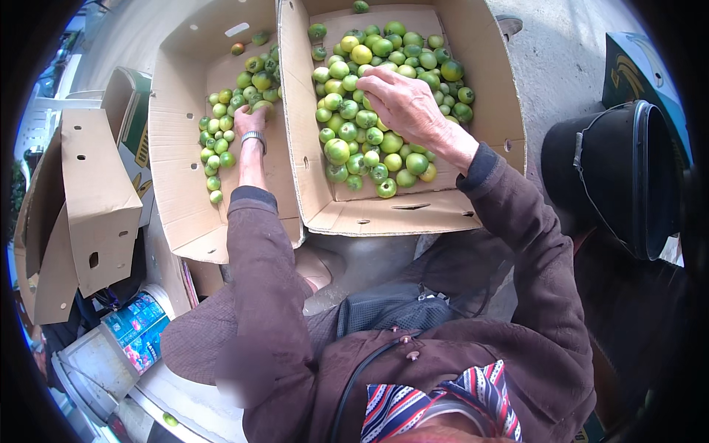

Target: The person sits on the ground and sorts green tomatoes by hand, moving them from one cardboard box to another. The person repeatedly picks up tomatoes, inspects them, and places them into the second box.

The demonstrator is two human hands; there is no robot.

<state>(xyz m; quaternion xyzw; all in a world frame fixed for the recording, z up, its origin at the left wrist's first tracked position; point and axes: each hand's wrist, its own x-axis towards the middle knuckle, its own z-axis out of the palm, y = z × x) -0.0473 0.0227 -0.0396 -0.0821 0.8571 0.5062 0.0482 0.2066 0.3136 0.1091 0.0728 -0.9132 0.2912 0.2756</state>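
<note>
Two open cardboard boxes stand side by side before me. In the left cardboard box (177,133), green tomatoes (221,145) lie in a band, with one reddish tomato (237,49) near the far end. My left hand (250,120), with a metal watch band at the wrist, reaches into this box and is closed on a green tomato (262,108). The right cardboard box (388,219) holds a wide layer of green and yellowish tomatoes (354,133). Over them is my right hand (401,102), its fingers bent down at a yellow-green tomato (364,70); whether it grips it is hidden.
At the right stands a black bucket (604,171) with a wire handle, beside a banana box (626,72). More cardboard boxes (99,194) are stacked at the left, above a white bucket (94,365). A shoe (509,25) shows beyond the right box.
</note>
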